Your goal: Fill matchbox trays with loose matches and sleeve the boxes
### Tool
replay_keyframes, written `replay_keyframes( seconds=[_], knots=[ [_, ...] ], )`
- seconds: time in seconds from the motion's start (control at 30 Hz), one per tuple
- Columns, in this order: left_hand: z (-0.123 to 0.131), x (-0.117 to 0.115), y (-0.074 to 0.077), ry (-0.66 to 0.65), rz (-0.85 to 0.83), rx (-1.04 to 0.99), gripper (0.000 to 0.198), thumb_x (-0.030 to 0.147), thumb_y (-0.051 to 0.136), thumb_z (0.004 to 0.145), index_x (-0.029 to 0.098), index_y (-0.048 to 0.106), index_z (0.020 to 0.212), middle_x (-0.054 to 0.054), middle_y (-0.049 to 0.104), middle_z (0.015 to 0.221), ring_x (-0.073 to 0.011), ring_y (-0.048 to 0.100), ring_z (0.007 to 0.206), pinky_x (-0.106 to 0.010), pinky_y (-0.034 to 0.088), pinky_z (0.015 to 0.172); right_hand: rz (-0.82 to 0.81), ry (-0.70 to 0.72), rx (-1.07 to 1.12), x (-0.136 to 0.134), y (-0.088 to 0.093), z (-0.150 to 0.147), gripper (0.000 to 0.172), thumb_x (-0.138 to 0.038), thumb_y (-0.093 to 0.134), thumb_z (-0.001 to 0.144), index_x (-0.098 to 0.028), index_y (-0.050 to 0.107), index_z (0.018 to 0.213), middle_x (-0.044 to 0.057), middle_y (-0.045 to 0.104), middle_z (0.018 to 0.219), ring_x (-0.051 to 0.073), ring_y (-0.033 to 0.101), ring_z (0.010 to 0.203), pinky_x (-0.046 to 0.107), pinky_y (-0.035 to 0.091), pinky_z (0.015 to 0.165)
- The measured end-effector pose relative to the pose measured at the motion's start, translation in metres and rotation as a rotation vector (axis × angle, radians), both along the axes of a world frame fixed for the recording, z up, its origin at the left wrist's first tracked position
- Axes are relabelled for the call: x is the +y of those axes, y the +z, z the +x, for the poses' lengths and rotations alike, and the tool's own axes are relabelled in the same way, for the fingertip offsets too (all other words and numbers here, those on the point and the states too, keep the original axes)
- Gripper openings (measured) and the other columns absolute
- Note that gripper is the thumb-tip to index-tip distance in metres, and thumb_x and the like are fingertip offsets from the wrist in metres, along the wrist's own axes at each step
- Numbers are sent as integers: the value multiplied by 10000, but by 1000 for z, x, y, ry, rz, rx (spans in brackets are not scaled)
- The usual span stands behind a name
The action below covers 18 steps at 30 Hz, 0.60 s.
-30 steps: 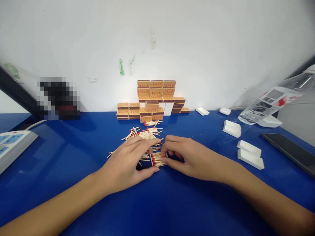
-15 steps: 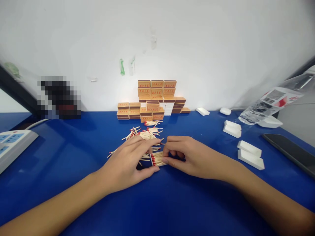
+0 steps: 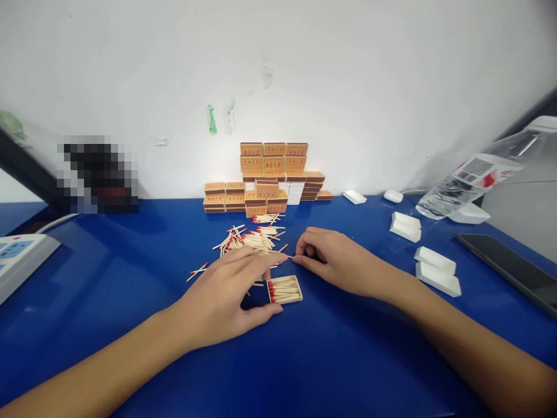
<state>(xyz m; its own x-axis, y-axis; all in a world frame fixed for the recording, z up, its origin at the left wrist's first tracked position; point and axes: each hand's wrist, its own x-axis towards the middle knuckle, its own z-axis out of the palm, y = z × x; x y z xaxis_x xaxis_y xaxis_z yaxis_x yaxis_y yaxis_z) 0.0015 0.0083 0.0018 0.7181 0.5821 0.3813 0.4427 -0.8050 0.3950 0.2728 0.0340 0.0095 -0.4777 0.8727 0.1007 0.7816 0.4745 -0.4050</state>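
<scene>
A small white matchbox tray [image 3: 301, 295] lies on the blue table, filled with red-headed matches [image 3: 284, 288]. My left hand [image 3: 226, 287] curves around the tray's left end, its thumb at the near edge and a finger at the far edge, steadying it. To the upper right of the tray, my right hand [image 3: 324, 255] is closed, with thumb and index finger pinching a thin match [image 3: 290, 256] whose other end meets my left index fingertip. Beyond my left hand spreads a loose heap of matches [image 3: 256, 241], partly hidden by that hand.
Stacked matchboxes [image 3: 273, 164] stand against the wall. At right are several white trays [image 3: 437, 280], a phone [image 3: 505, 270], a water bottle [image 3: 474, 174] and a small white case [image 3: 393, 196]. A power strip [image 3: 26, 258] sits at left.
My right hand has moved off the tray's matches, away from me, and now pinches a single match beyond it. The tray shows whole, slightly nearer. My left hand stays around its left end.
</scene>
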Motion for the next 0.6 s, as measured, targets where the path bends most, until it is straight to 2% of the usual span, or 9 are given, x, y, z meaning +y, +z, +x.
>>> replay_keyframes(
  seconds=[0.17, 0.37, 0.5, 0.6],
  knots=[
    [0, 1, -2, 55, 47, 13, 670, 344, 775, 920, 249, 463, 1505, -65, 713, 1192, -262, 623, 1202, -465, 510, 1087, 6, 55, 70, -9, 5, -6, 126, -272, 582, 1053, -200, 623, 957, 17, 627, 923, 155, 571, 778, 287, 416, 694],
    [2, 2, -3, 49, 99, -44, 671, 320, 781, 914, 233, 456, 1495, -80, 693, 1298, -256, 619, 1235, -440, 511, 1092, -16, 209, 91, -30, 12, -25, 79, -166, 594, 1018, -189, 612, 945, 32, 634, 997, 144, 587, 775, 275, 433, 691],
    [1, 1, -3, 48, 73, -25, 692, 316, 789, 907, 233, 454, 1506, -69, 712, 1237, -257, 621, 1220, -446, 502, 1098, 91, 160, 129, -24, 10, -20, 82, -174, 580, 1028, -194, 646, 985, 29, 620, 941, 154, 581, 770, 279, 436, 683],
    [1, 0, -1, 25, 21, -25, 680, 299, 787, 906, 249, 462, 1501, -38, 721, 1151, -239, 626, 1173, -440, 495, 1100, 174, 101, 132, -13, 2, -13, 127, -194, 560, 1047, -202, 664, 1119, 49, 621, 1001, 179, 606, 842, 302, 468, 732]
  ],
)
